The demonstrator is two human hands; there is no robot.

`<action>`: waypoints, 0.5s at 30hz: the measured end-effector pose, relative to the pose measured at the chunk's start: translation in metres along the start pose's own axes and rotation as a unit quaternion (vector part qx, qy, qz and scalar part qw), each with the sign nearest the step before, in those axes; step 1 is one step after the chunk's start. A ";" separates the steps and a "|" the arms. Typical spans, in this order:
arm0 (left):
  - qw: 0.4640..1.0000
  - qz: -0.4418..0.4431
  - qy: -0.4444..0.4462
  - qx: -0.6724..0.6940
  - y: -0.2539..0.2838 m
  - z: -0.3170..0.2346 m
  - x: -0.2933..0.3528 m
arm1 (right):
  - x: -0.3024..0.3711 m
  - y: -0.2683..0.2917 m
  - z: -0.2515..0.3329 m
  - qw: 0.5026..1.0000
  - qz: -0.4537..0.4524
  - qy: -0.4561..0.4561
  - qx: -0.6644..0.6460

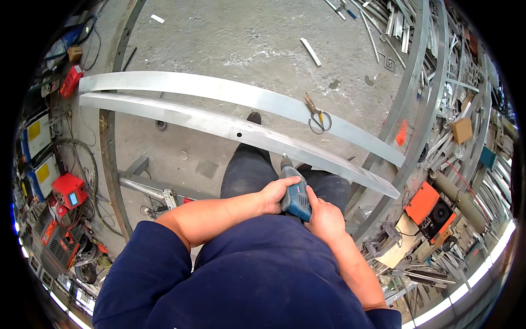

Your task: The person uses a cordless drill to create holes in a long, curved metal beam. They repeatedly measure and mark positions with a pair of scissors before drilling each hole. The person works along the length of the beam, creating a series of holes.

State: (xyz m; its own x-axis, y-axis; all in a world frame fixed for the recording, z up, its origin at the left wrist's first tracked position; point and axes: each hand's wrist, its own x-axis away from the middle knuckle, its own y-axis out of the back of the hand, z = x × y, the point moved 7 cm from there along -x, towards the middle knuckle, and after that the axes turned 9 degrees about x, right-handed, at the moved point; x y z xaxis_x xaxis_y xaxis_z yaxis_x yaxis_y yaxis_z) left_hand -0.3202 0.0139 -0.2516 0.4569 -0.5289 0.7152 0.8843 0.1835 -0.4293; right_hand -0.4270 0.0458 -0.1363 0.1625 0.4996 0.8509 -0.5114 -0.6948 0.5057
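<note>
Both my hands are on a blue power drill point(297, 198), held in front of my belly. My left hand point(278, 193) grips the drill's left side, thumb over its body. My right hand point(324, 213) wraps round its right rear; the handle underneath is hidden. The chuck points away from me, its tip at the near side of a silver metal tube point(203, 123); I cannot tell whether the bit is inside the metal. Left of the drill, a dark round hole shows in the tube. Beyond lies a flat metal strip point(219, 88), with scissors point(316, 116) resting across it.
Steel rails at left point(107, 142) and right point(416, 82) bear the tube and strip. At left stand a red machine with a screen point(69, 190) and cables. An orange machine point(428, 213) and piled metal lengths are at right. Offcuts lie on the concrete floor point(230, 38).
</note>
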 end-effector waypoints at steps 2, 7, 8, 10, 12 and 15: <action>1.000 -0.001 -0.011 0.004 0.000 0.000 0.002 | 0.001 0.007 0.004 1.000 0.009 -0.009 0.003; 1.000 0.023 0.006 0.019 -0.002 0.002 0.000 | -0.001 0.013 0.004 1.000 0.012 -0.009 -0.007; 0.999 0.023 0.003 0.023 -0.001 0.000 -0.001 | -0.004 0.014 0.004 1.000 0.016 -0.007 -0.005; 0.999 0.035 -0.010 0.034 -0.001 -0.003 -0.004 | -0.009 0.015 0.004 1.000 0.024 -0.002 0.000; 0.998 0.039 -0.017 0.050 0.000 -0.004 -0.006 | -0.014 0.012 0.001 1.000 -0.012 0.026 0.008; 0.997 0.040 -0.026 0.067 -0.002 -0.008 -0.011 | -0.020 0.011 -0.003 0.999 -0.007 0.039 0.020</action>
State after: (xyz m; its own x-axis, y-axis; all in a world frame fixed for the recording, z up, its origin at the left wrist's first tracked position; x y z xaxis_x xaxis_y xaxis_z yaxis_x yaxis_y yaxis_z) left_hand -0.3273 0.0129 -0.2632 0.5284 -0.4642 0.7108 0.8477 0.3350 -0.4114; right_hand -0.4383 0.0294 -0.1484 0.1024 0.5480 0.8302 -0.4756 -0.7060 0.5247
